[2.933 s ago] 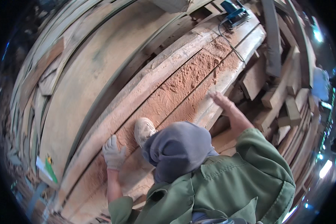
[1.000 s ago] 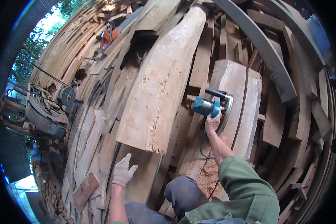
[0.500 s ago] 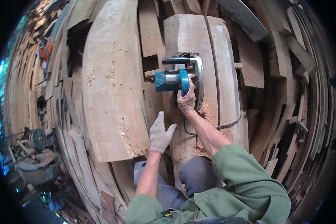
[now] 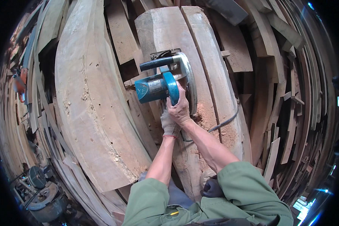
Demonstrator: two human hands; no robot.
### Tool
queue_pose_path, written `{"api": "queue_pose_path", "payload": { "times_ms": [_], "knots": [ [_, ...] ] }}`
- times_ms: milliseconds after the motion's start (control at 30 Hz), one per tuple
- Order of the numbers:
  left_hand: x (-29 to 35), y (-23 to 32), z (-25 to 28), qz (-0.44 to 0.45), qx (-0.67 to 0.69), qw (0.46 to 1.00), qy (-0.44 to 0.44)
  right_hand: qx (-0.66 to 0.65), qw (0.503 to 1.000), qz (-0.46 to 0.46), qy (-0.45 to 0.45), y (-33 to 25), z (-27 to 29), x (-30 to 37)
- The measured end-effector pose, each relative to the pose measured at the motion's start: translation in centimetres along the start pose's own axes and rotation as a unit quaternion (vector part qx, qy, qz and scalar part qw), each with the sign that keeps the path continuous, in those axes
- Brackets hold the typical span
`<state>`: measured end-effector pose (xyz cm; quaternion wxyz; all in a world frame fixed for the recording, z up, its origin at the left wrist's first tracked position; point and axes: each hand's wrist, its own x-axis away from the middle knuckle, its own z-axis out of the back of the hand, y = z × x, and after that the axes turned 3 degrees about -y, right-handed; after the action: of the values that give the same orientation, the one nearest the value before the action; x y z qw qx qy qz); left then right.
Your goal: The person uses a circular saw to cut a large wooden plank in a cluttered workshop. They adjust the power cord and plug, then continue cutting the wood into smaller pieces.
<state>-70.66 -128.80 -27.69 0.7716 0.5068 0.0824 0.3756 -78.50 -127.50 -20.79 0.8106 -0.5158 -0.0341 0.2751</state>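
Right grip (image 4: pixel 179 107) wrapped round saw (image 4: pixel 152 89); left grip (image 4: pixel 170 124) at its 6 o'clock, can't tell closure. Slit (image 4: pixel 205 75) at 3 done; slab (image 4: pixel 164 28) at 12 looks uncut, probably remaining.

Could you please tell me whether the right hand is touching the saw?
Touching. The head view shows the bare right hand wrapped around the teal handle of the saw, with no gap between them.

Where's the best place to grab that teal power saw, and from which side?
The teal power saw likely suits two hands: right hand on the teal rear handle, from the near side, where it grips now; left hand on the black bar handle, from the left, since its uncovered free end points that way.
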Motion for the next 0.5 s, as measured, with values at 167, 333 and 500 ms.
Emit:
{"api": "queue_pose_path", "payload": {
  "times_ms": [167,333,500],
  "knots": [
    [0.0,-0.6,-0.5,-0.003,-0.02,1.0,0.013,0.011,1.0,0.012,0.015,-0.1,-0.1,0.0],
    [-0.1,-0.3,-0.3,-0.009,-0.129,0.992,-0.007,0.007,1.0,-0.003,0.009,-0.5,0.1,-0.1],
    [-0.1,0.4,-0.1,0.037,-0.044,0.998,-0.017,0.007,1.0,0.001,0.008,-0.3,0.1,-0.1]
  ]
}}
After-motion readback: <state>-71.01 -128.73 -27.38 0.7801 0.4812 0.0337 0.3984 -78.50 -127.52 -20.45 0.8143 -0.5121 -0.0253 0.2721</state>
